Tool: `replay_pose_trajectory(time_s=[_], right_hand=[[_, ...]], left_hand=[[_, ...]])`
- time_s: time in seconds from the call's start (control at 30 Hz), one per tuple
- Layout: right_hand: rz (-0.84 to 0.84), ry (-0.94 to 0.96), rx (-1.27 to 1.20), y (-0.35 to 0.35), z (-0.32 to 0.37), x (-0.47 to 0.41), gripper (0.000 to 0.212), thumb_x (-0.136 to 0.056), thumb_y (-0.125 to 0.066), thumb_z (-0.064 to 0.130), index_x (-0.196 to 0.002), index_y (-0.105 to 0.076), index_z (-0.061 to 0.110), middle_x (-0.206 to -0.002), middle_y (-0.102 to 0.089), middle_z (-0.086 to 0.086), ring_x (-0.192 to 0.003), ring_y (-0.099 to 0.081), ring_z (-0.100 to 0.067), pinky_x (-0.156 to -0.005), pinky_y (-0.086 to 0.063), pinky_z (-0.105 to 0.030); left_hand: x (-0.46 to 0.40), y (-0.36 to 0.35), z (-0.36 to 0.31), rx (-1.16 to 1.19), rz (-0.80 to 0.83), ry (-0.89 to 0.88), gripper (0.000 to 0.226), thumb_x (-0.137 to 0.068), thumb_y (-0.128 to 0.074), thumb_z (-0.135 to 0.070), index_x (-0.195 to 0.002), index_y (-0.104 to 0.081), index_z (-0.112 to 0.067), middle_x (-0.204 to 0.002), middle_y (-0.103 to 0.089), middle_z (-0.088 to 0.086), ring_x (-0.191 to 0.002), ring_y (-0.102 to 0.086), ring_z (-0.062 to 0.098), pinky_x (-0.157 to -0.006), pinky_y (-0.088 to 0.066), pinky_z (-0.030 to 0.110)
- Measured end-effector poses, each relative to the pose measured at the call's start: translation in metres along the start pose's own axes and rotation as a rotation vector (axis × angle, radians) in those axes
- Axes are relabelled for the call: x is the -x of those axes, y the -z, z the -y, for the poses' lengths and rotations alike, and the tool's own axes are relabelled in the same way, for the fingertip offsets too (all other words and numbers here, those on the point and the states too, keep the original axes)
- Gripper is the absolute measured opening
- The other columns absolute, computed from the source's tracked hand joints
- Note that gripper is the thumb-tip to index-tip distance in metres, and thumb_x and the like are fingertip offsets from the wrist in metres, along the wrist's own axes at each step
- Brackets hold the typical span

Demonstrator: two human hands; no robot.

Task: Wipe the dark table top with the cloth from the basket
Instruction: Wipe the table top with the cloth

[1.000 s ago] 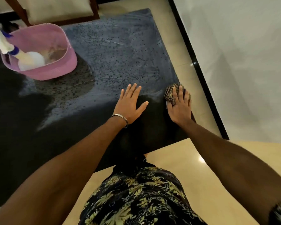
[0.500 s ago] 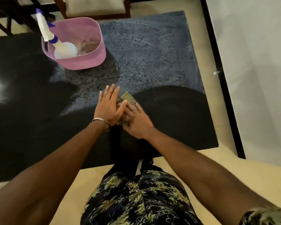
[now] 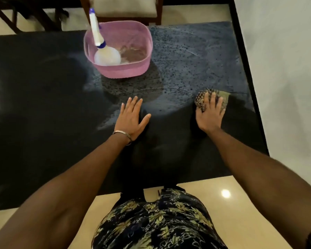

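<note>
Head view, near edge first: patterned shirt [image 3: 156, 221] at bottom, both forearms reaching out over the dark table top [image 3: 43, 108].

Left hand [image 3: 131, 117] lies flat on the stone, fingers straight and together, thumb out, holding nothing; a metal bangle [image 3: 122, 134] sits at the wrist. Looks like a brace.

Right hand [image 3: 209, 114] lies well apart from it, toward the table's right edge, fingers extended and pressing down on the checked cloth [image 3: 203, 98], which bunches out ahead of the fingertips. No curl round it (pressing, not gripping).

Cloth reads as soft, light and limp, likely damp; it should fold and slide easily on the polished top. Best control is probably a flat palm over its middle, or pinching a bunched fold to lift it.

Farther out: hazy streaked patch on the stone, then the pink basket [image 3: 144, 67] holding a white spray bottle [image 3: 106, 54]. Chair [image 3: 126, 6] beyond.
</note>
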State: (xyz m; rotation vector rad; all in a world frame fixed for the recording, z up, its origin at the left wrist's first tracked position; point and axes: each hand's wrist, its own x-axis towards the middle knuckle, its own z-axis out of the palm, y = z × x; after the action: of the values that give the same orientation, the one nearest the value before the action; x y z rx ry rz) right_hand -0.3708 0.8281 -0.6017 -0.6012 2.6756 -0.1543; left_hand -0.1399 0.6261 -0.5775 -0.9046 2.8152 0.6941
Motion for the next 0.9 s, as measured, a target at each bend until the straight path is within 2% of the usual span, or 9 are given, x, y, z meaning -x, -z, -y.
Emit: replay_pose_trajectory(time_s=[0.2, 0.37, 0.47, 0.57, 0.63, 0.7, 0.77, 0.9], right_hand=[[0.049, 0.244, 0.086, -0.055, 0.183, 0.052, 0.080, -0.093, -0.045, 0.047, -0.159, -0.004, 0.027, -0.167, 0.005, -0.002, -0.153, 0.009, -0.032, -0.120, 0.000, -0.061], [0.174, 0.627, 0.230, -0.095, 0.311, 0.104, 0.080, -0.094, -0.043, 0.051, -0.160, -0.004, 0.027, -0.167, 0.009, -0.001, -0.152, 0.014, -0.030, -0.120, 0.002, -0.059], [0.269, 0.896, 0.369, -0.118, 0.362, 0.141, 0.081, -0.096, -0.034, 0.057, -0.159, 0.002, 0.022, -0.167, 0.008, -0.007, -0.152, 0.015, -0.032, -0.120, 0.003, -0.057], [0.242, 0.993, 0.375, -0.122, 0.363, 0.144, 0.072, -0.099, -0.029, 0.053, -0.159, -0.002, 0.023, -0.167, 0.001, -0.003, -0.153, 0.010, -0.028, -0.121, 0.000, -0.054], [0.220, 0.941, 0.303, -0.113, 0.334, 0.126, 0.070, -0.098, -0.036, 0.048, -0.159, -0.008, 0.028, -0.167, -0.002, 0.004, -0.153, 0.008, -0.022, -0.121, -0.004, -0.056], [0.176, 0.770, 0.186, -0.095, 0.285, 0.101, 0.077, -0.091, -0.047, 0.044, -0.159, -0.013, 0.033, -0.167, -0.004, 0.008, -0.154, 0.004, -0.020, -0.121, -0.006, -0.057], [0.107, 0.546, 0.126, -0.072, 0.218, 0.073, 0.079, -0.088, -0.048, 0.044, -0.158, -0.014, 0.034, -0.167, -0.005, 0.008, -0.154, 0.000, -0.021, -0.121, -0.006, -0.056], [0.005, 0.030, 0.058, -0.019, 0.065, 0.032, 0.073, -0.096, -0.043, 0.044, -0.159, -0.009, 0.030, -0.168, -0.002, 0.003, -0.154, 0.002, -0.025, -0.121, -0.006, -0.058]], left_hand=[[0.007, 0.033, 0.079, 0.057, -0.065, 0.090, 0.072, -0.096, -0.030, -0.057, -0.153, -0.020, -0.015, -0.162, -0.015, 0.006, -0.150, -0.004, 0.022, -0.122, -0.001, 0.044], [0.022, 0.069, 0.152, 0.076, -0.150, 0.218, 0.078, -0.091, -0.024, -0.060, -0.153, -0.020, -0.013, -0.161, -0.015, 0.008, -0.150, -0.005, 0.024, -0.121, -0.001, 0.044], [0.035, 0.084, 0.179, 0.087, -0.189, 0.269, 0.072, -0.094, -0.027, -0.054, -0.153, -0.021, -0.013, -0.161, -0.016, 0.008, -0.150, -0.004, 0.024, -0.121, 0.000, 0.044], [0.040, 0.089, 0.190, 0.048, -0.189, 0.264, 0.073, -0.094, -0.026, -0.056, -0.152, -0.020, -0.013, -0.161, -0.016, 0.009, -0.150, -0.004, 0.024, -0.122, -0.001, 0.044], [0.036, 0.085, 0.188, 0.047, -0.175, 0.247, 0.078, -0.091, -0.022, -0.060, -0.152, -0.021, -0.012, -0.161, -0.017, 0.009, -0.150, -0.005, 0.025, -0.121, -0.001, 0.044], [0.027, 0.077, 0.177, 0.061, -0.161, 0.230, 0.078, -0.092, -0.023, -0.061, -0.152, -0.023, -0.011, -0.160, -0.018, 0.009, -0.150, -0.007, 0.026, -0.121, -0.002, 0.045], [0.017, 0.070, 0.157, 0.079, -0.144, 0.196, 0.075, -0.093, -0.027, -0.058, -0.152, -0.023, -0.011, -0.160, -0.019, 0.009, -0.150, -0.008, 0.026, -0.121, -0.003, 0.046], [-0.001, 0.061, 0.124, 0.113, -0.127, 0.133, 0.074, -0.094, -0.027, -0.057, -0.153, -0.021, -0.012, -0.161, -0.017, 0.007, -0.150, -0.005, 0.024, -0.122, -0.002, 0.045]])
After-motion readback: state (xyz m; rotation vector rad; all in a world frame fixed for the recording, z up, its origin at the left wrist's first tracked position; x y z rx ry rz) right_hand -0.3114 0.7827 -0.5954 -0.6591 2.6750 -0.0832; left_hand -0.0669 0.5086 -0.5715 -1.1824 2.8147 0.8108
